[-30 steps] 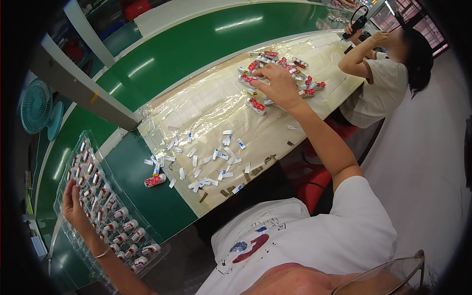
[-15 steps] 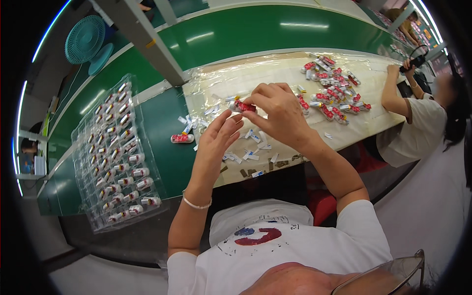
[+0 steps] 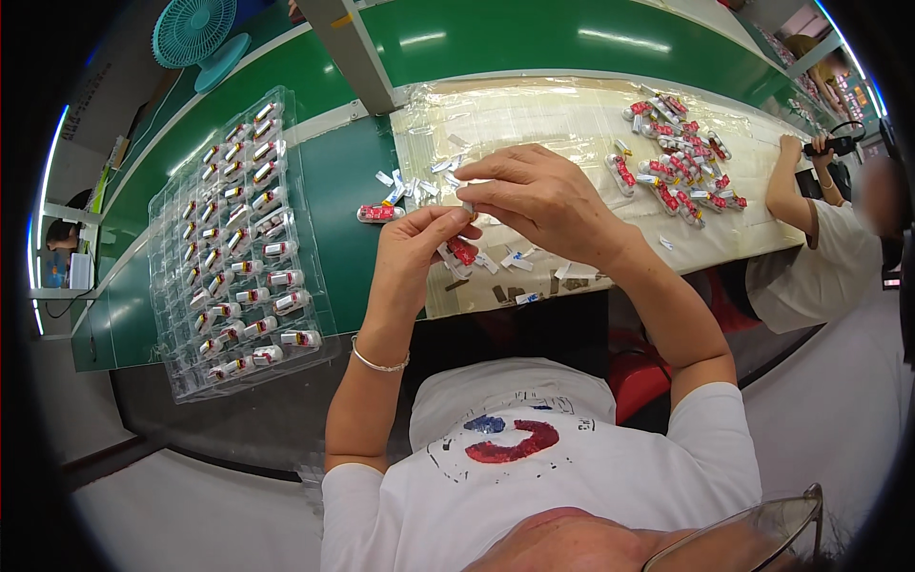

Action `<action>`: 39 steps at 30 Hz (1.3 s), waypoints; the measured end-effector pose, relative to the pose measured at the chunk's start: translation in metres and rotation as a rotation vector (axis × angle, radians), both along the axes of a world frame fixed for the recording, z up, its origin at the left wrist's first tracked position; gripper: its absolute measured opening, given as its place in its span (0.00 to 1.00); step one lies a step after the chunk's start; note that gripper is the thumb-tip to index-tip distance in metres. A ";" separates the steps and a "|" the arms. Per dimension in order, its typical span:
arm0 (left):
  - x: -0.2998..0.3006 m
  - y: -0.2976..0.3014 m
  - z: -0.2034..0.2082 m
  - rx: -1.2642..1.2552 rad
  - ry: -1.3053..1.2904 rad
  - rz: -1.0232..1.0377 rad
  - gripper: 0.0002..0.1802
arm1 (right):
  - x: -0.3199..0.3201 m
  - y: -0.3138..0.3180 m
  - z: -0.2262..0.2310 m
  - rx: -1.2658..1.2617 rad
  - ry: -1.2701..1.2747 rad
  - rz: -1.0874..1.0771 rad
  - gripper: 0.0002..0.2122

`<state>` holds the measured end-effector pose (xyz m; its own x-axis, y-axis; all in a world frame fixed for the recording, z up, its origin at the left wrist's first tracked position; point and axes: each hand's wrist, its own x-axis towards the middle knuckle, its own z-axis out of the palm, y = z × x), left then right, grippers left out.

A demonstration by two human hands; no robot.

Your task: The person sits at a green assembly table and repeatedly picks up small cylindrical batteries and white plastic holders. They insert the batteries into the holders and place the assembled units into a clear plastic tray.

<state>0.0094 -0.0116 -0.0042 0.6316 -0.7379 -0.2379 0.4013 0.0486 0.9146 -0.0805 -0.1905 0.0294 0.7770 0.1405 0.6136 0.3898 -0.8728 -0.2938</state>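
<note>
My left hand [image 3: 416, 250] holds a small red-and-white part [image 3: 459, 253] above the front edge of the plastic-covered work mat [image 3: 534, 114]. My right hand [image 3: 534, 198] is right beside it, its fingertips pinching a thin pale strip at the top of that part. Several small white scraps [image 3: 419, 181] lie on the mat just behind my hands, and one more red part [image 3: 379, 213] rests on the green table to their left.
A clear plastic tray [image 3: 238, 238] filled with rows of small parts sits at my left. A heap of red-and-white parts [image 3: 672, 157] lies at the far right of the mat. Another person [image 3: 810, 238] sits on the right. A teal fan [image 3: 195, 33] stands behind.
My left hand came from the tray and my right from the heap; both now meet over the mat's front edge around one red part. My view swung to the left.
</note>
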 end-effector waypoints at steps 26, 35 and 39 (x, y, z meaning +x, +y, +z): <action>0.001 0.008 0.009 0.033 -0.124 -0.001 0.11 | 0.002 0.012 0.005 -0.172 0.103 0.058 0.05; 0.004 0.007 0.009 0.047 -0.111 0.032 0.10 | 0.000 0.011 -0.001 -0.150 0.048 0.033 0.05; 0.004 0.005 0.009 0.026 -0.111 0.048 0.10 | 0.003 0.015 -0.001 -0.175 0.001 0.031 0.06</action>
